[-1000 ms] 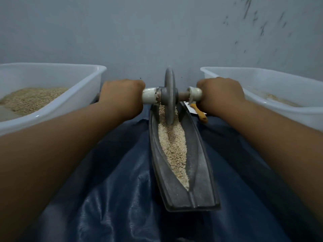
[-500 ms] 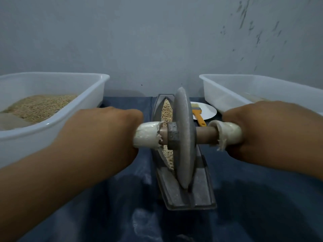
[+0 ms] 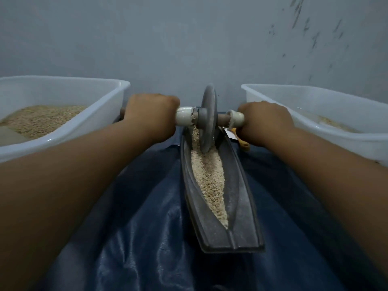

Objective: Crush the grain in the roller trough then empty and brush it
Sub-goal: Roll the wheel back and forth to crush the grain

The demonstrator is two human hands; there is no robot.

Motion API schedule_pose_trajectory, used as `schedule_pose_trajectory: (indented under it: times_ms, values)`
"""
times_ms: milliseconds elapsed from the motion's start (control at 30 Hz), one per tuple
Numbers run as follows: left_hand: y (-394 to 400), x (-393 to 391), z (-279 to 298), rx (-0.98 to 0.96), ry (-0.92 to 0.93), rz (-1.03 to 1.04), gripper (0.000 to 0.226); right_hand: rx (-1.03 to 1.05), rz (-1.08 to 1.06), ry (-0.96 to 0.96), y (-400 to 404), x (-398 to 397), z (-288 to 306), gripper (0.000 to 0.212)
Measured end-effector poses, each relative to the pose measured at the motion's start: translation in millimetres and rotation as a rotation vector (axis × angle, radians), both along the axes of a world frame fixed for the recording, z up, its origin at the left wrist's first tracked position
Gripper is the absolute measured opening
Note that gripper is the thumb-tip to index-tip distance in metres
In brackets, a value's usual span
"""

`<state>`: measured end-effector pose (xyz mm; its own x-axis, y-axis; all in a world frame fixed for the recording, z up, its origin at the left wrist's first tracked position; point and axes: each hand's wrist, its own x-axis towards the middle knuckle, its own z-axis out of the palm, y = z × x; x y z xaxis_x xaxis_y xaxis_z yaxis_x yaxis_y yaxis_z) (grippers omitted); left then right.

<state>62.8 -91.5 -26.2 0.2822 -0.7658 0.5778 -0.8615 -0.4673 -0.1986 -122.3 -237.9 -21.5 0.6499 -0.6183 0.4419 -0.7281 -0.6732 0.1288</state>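
Both hands, the left hand [image 3: 151, 114] and right hand [image 3: 265, 120] clenched on the white-wrapped axle, have pushed the grey metal roller disc [image 3: 208, 118] from the near end to the far end of the dark boat-shaped trough [image 3: 241, 198], so the pale grain [image 3: 210, 181] is still mid-crushing.
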Motion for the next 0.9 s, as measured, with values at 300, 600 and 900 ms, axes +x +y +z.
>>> schedule_pose_trajectory:
  times_ms: [300, 600, 900]
  values:
    - [78.6, -44.0, -12.7, 0.061, 0.082, -0.022, 0.025, 0.019, 0.062, 0.2, 67.7, -62.5, 17.7, 0.013]
    - [98.8, -52.3, -5.4, 0.096, 0.002, -0.058, 0.03, 0.1, 0.036, 0.248, 93.4, -89.3, 28.8, 0.017]
    - [7.7, -4.9, -6.1, -0.013, 0.08, 0.031, 0.012, -0.029, 0.002, 0.025, 4.9, 0.7, 6.1, 0.014]
